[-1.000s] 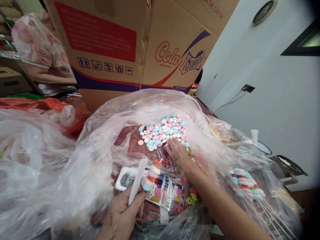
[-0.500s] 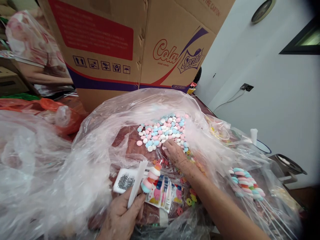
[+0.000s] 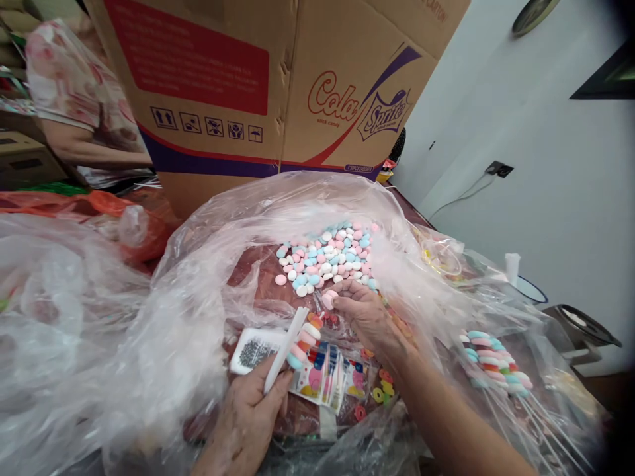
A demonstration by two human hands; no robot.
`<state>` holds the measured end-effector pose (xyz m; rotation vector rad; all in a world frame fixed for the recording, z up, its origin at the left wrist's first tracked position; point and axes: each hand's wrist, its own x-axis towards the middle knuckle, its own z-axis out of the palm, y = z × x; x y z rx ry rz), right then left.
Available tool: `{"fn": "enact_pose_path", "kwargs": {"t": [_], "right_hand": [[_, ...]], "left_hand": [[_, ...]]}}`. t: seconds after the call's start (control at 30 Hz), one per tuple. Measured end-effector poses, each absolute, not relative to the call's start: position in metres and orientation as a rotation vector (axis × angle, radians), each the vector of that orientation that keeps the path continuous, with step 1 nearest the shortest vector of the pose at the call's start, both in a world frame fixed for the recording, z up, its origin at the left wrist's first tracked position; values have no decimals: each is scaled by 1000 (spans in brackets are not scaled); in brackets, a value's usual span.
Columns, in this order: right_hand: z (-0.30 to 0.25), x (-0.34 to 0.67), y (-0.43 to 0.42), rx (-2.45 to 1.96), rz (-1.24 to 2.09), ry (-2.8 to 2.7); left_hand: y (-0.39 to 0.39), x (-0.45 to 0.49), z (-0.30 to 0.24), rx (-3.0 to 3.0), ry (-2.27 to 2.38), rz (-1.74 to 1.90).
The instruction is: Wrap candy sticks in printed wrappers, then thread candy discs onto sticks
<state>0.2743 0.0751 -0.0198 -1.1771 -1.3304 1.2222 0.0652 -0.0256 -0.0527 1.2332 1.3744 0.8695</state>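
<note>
My left hand [image 3: 251,410] is closed round a candy skewer [image 3: 306,342] of stacked pastel marshmallows and an orange gummy at its tip. A white plastic strip [image 3: 286,350] stands up from the same grip. My right hand [image 3: 370,314] pinches a pale pink marshmallow [image 3: 329,299] just above the skewer's tip. Beyond the fingers lies a loose heap of pink, blue and white marshmallows [image 3: 330,254]. Gummy rings [image 3: 384,383] are scattered by my right forearm. Under my hands are a white tray of small dark bits [image 3: 255,350] and printed wrappers [image 3: 325,377].
A large cardboard carton [image 3: 223,73] stands behind the heap. Clear plastic sheeting [image 3: 178,330] bunches round the work area. Finished candy skewers [image 3: 496,362] lie at the right. Another person [image 3: 79,99] is at the back left near an orange bag [image 3: 133,225].
My right hand has drawn back from the edge of the marshmallow heap, now with a pink marshmallow between its fingers. My left hand keeps hold of the skewer and strip.
</note>
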Motion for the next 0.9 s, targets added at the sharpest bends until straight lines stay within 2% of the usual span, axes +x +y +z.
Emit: {"fn": "enact_pose_path", "kwargs": {"t": [0.07, 0.23, 0.63, 0.9], "right_hand": [[-14, 270, 66, -1054, 1416, -1094], [-17, 268, 58, -1007, 1488, -1026], [-20, 269, 52, -1059, 1515, -1065], [-29, 263, 40, -1153, 1328, -1220]], "left_hand": [[-26, 67, -51, 1225, 1390, 873], [-25, 69, -50, 1224, 1404, 884], [-26, 71, -40, 1215, 1427, 839], [-26, 71, -51, 1163, 1450, 928]]}}
